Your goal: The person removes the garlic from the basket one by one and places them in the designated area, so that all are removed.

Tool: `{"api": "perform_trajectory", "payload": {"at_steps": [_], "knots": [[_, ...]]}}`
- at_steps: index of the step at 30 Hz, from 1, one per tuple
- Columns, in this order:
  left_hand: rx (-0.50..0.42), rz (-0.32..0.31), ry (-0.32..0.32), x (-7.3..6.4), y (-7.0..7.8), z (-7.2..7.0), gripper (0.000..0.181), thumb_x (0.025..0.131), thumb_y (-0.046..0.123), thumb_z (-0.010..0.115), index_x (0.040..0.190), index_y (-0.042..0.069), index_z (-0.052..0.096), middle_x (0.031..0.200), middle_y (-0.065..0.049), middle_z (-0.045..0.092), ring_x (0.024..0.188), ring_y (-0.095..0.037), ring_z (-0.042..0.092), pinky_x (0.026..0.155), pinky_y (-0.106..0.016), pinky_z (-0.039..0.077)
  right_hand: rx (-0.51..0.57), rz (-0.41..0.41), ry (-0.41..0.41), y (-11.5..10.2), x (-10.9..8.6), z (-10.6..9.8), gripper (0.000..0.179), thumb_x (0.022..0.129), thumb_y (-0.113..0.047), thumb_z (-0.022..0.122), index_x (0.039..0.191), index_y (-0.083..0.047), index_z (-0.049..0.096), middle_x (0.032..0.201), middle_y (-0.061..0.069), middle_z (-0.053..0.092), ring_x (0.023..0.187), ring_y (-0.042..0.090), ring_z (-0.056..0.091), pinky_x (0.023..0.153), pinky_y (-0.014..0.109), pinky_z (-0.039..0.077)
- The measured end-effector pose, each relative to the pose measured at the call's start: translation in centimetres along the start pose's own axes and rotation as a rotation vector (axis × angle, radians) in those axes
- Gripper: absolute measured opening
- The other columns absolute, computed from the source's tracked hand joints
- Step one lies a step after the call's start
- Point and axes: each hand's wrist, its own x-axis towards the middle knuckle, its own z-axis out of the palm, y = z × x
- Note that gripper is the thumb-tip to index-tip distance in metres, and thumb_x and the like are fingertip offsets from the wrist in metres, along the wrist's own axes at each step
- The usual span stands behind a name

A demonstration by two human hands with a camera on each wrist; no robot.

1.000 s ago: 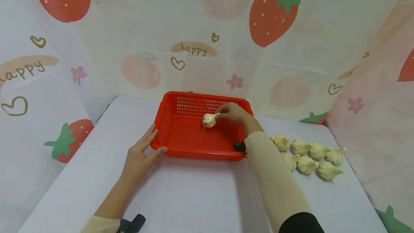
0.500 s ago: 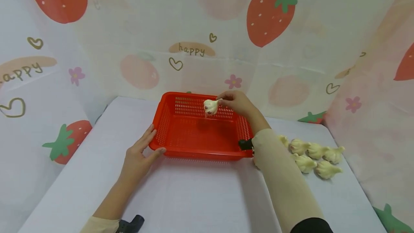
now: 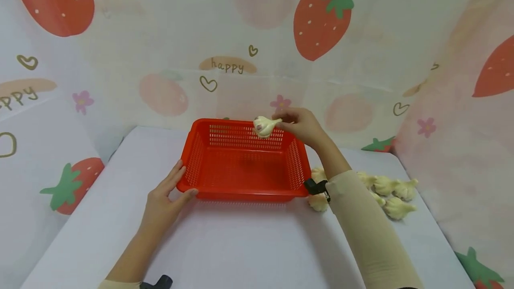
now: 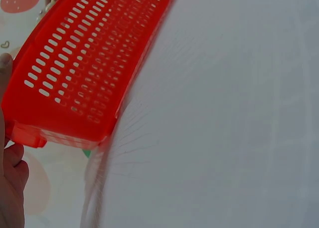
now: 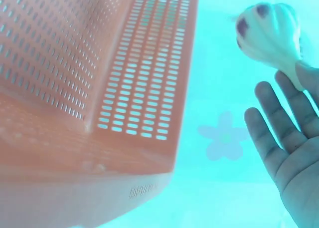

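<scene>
My right hand [image 3: 302, 125] pinches a garlic bulb [image 3: 265, 127] by its stem between thumb and index finger, up at the far rim of the red plastic basket [image 3: 241, 196]. In the right wrist view, the garlic bulb [image 5: 269, 33] shows dark purple patches at its root end, and the other fingers of the right hand [image 5: 294, 138] are spread apart from it. My left hand [image 3: 164, 204] holds the basket at its near left corner, fingers along the side and thumb at the front rim. The left wrist view shows fingers [image 4: 15, 175] below the rim there.
More garlic bulbs [image 3: 397, 208] lie on the white cloth-covered table [image 3: 249, 244] to the right, several partly hidden behind the right forearm. A strawberry-print curtain [image 3: 192, 21] stands behind the table and along both sides.
My right hand has lifted the garlic bulb from inside the basket up to the far rim, and the bulb has turned. The left hand stays on the basket corner. The head view has shifted slightly.
</scene>
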Motion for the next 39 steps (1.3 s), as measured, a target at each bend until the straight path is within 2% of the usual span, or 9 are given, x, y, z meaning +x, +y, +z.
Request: {"api": "perform_trajectory", "payload": {"at_steps": [5,11,15,23,27,34,39], "knots": [[-0.004,0.008,0.002,-0.3,0.0,0.0,0.078,0.084,0.027,0.087,0.152,0.014,0.051,0.16,0.001,0.045,0.147,-0.023,0.044,0.107,-0.002,0.029,0.05,0.02,0.035,0.4,-1.9,-0.4,0.025,0.096,-0.016,0.073,0.121,-0.01,0.074,0.116,0.009,0.072,0.102,0.026,0.068,0.089,0.035,0.06],[-0.001,0.004,0.0,-0.4,0.2,0.1,0.077,0.084,0.027,0.086,0.151,0.013,0.052,0.16,0.001,0.045,0.147,-0.023,0.044,0.106,-0.002,0.029,0.11,0.07,0.086,0.9,-4.3,-1.3,0.025,0.095,-0.019,0.075,0.12,-0.014,0.075,0.117,0.006,0.073,0.101,0.026,0.069,0.09,0.038,0.06],[0.001,-0.002,-0.001,-0.5,0.2,0.2,0.077,0.084,0.027,0.087,0.151,0.012,0.052,0.16,0.001,0.045,0.147,-0.024,0.044,0.106,-0.002,0.029,0.141,0.062,0.105,1.1,-6.0,-2.2,0.026,0.096,-0.021,0.075,0.121,-0.014,0.075,0.119,0.006,0.073,0.102,0.027,0.069,0.091,0.035,0.059],[0.01,0.009,0.003,-0.4,0.0,0.0,0.077,0.084,0.024,0.087,0.152,0.015,0.051,0.16,0.002,0.045,0.147,-0.024,0.044,0.105,-0.002,0.03,0.167,0.036,0.173,1.2,-9.4,-4.4,0.03,0.095,-0.015,0.075,0.125,-0.011,0.073,0.113,0.003,0.074,0.096,0.018,0.072,0.086,0.024,0.058],[0.006,0.021,0.003,-0.2,0.0,0.0,0.077,0.085,0.024,0.086,0.152,0.016,0.05,0.16,0.001,0.045,0.147,-0.024,0.043,0.105,-0.002,0.03,0.197,0.029,0.216,1.4,-11.0,-5.3,0.03,0.095,-0.014,0.075,0.124,-0.008,0.073,0.115,0.002,0.074,0.102,0.019,0.072,0.088,0.022,0.058],[0.014,0.032,0.011,-0.1,0.0,0.0,0.078,0.083,0.022,0.087,0.152,0.014,0.051,0.16,0.001,0.045,0.147,-0.023,0.044,0.106,-0.002,0.03,0.121,0.069,0.284,2.3,-14.2,-7.1,0.031,0.096,-0.017,0.074,0.127,-0.011,0.072,0.125,-0.001,0.071,0.108,0.012,0.067,0.09,0.018,0.056],[0.018,0.039,0.016,0.0,0.2,0.0,0.079,0.082,0.02,0.088,0.151,0.013,0.051,0.159,0.0,0.046,0.146,-0.023,0.044,0.106,-0.002,0.03,0.116,0.052,0.336,3.2,-16.5,-8.6,0.031,0.096,-0.014,0.073,0.126,-0.006,0.071,0.122,-0.006,0.072,0.107,0.009,0.067,0.088,0.016,0.056]]}}
